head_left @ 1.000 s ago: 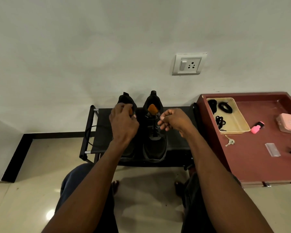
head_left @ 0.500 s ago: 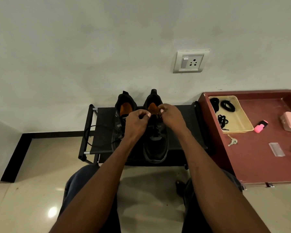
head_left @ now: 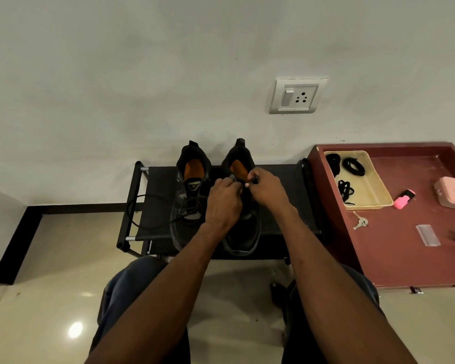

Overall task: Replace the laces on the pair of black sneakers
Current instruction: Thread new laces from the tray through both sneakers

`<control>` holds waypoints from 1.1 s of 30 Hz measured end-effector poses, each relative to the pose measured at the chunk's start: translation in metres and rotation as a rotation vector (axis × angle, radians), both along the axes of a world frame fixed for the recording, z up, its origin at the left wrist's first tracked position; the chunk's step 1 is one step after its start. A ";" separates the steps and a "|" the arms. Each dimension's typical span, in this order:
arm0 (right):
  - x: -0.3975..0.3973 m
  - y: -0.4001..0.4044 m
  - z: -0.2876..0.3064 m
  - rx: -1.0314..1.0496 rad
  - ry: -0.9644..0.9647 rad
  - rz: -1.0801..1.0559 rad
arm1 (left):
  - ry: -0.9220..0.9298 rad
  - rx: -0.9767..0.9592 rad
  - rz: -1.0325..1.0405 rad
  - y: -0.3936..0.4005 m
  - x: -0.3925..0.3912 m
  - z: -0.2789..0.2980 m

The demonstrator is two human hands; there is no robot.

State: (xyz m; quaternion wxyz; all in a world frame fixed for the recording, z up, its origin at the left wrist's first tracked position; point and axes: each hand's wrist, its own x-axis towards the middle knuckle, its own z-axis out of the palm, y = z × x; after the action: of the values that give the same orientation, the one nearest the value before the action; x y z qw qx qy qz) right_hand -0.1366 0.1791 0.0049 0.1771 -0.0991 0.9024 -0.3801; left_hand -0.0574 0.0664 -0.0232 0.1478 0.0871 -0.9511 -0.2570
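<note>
Two black sneakers with orange insoles stand side by side on a low black rack (head_left: 158, 195), heels to the wall. The left sneaker (head_left: 188, 206) has a loose black lace (head_left: 137, 206) trailing off to the left over the rack. Both hands work at the top eyelets of the right sneaker (head_left: 243, 237). My left hand (head_left: 225, 200) pinches the lace there, fingers curled. My right hand (head_left: 265, 189) pinches a black lace end between thumb and forefinger. Most of the right sneaker's lacing is hidden under my hands.
A dark red table (head_left: 405, 253) stands to the right with a beige tray (head_left: 373, 185) holding coiled black laces (head_left: 353, 166). A pink object (head_left: 403, 199), a pink box (head_left: 453, 191), keys (head_left: 360, 222) and a clear packet (head_left: 427, 235) lie on it. A wall socket (head_left: 297, 95) is above.
My left hand left the left sneaker and moved right to join my right hand at the top of the right sneaker. Both hands now sit close together there.
</note>
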 end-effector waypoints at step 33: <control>-0.001 0.009 -0.034 -0.084 -0.209 -0.111 | -0.365 0.375 0.135 -0.005 -0.016 -0.011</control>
State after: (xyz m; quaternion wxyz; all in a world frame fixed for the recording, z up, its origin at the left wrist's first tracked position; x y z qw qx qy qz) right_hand -0.1379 0.1885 -0.0293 0.2448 -0.0162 0.8663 -0.4350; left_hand -0.0732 0.0615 -0.0341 -0.0279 0.2209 -0.8898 -0.3983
